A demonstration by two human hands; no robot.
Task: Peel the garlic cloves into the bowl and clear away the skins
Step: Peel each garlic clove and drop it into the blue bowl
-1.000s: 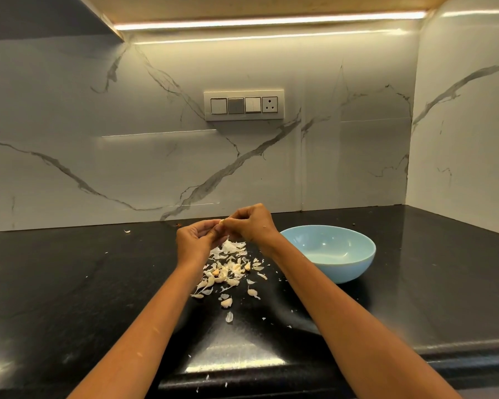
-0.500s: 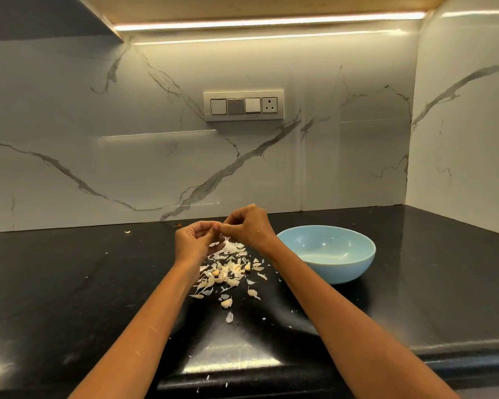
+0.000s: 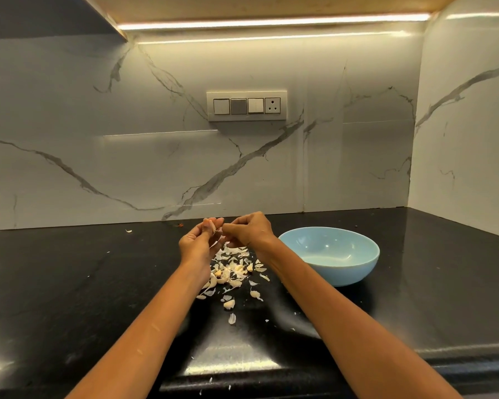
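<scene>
Pinched between the fingertips of the left hand (image 3: 198,246) was a garlic clove (image 3: 211,225), held up in the air to the left of the blue bowl (image 3: 329,256) and a little above its rim. The right hand (image 3: 249,230) was just beside it, with its thumb and first finger closed on a thin strip of skin (image 3: 219,231) that was coming away from the clove. Both hands had their fingers curled; neither was slack.

Under the hands, on the black counter (image 3: 69,283) to the left of the bowl, lay the pile of skins (image 3: 234,272), with some cloves mixed among them. I could not tell which of these were already peeled. A few loose flakes lay nearer to the counter edge than the pile. The bowl appeared to hold no garlic, though its near inside wall was hidden.

My judgement is that the task was in an early or middle stage: peeling was in progress and the clearing of skins not yet begun.

To do this step well, the left hand should probably hold the clove firmly but not crush it, while the right pulls the strip along the length of the clove, away from the root end. It would help to keep both hands over the pile, so that the dry skin falls there and not into the bowl. The skin is light and may stick to the fingers.
</scene>
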